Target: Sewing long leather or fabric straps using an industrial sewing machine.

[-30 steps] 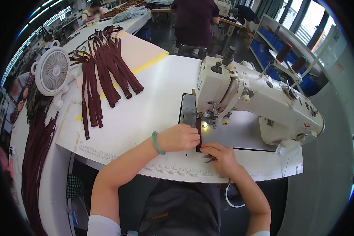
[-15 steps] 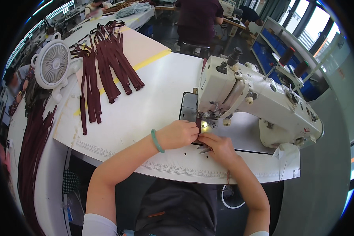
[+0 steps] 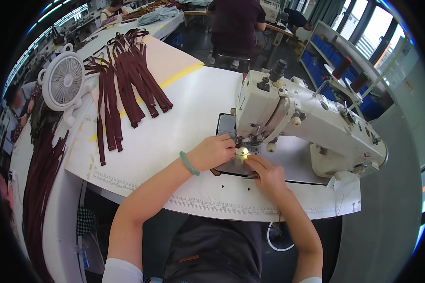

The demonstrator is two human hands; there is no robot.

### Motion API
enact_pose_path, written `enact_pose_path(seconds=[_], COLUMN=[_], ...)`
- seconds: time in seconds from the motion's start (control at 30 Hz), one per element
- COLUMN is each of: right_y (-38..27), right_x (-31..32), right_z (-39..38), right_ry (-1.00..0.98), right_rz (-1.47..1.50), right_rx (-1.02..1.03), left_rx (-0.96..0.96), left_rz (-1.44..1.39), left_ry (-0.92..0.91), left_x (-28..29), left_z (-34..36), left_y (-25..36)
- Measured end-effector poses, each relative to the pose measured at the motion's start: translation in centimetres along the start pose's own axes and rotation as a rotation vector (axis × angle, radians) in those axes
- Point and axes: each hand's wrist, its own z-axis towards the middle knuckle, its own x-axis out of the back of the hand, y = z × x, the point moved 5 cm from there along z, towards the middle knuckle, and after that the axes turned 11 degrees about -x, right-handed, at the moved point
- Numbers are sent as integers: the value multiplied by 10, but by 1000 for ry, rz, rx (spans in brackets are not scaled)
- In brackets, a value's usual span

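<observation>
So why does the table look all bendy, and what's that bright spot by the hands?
Head view: the fisheye lens curves the white table edge and leaves black corners; the bright spot is the sewing machine lamp shining between the left hand and right hand; the windows at upper right glare white; the far room looks softer.

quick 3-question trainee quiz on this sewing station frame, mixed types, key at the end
1. True or false: the pile of dark maroon fabric straps lies to the person's left of the white industrial sewing machine.
2. Which wrist wears the green bangle? A) left B) right C) neither
3. Fill in: the small white desk fan stands at the table's far ____ corner.

Key
1. True.
2. A: it sits on the wrist of the left hand; the right hand has a bare wrist. Both hands meet at the needle area.
3. Left.
</observation>
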Motion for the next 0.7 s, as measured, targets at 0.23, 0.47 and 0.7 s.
enact_pose_path(seconds=[0.23,0.47,0.7], right_y=[-8,15,116], right_x=[29,61,164], right_z=[-29,-49,-78], right_ry=[27,184,857], right_rz=[78,177,187], right_rx=[-89,-299,-464], left_rx=[248,232,217], left_rz=[-65,-182,-224], left_ry=[1,-298,-217], left_x=[-22,-38,-38], left_z=[-5,4,7], left_y=[-43,-58,-62])
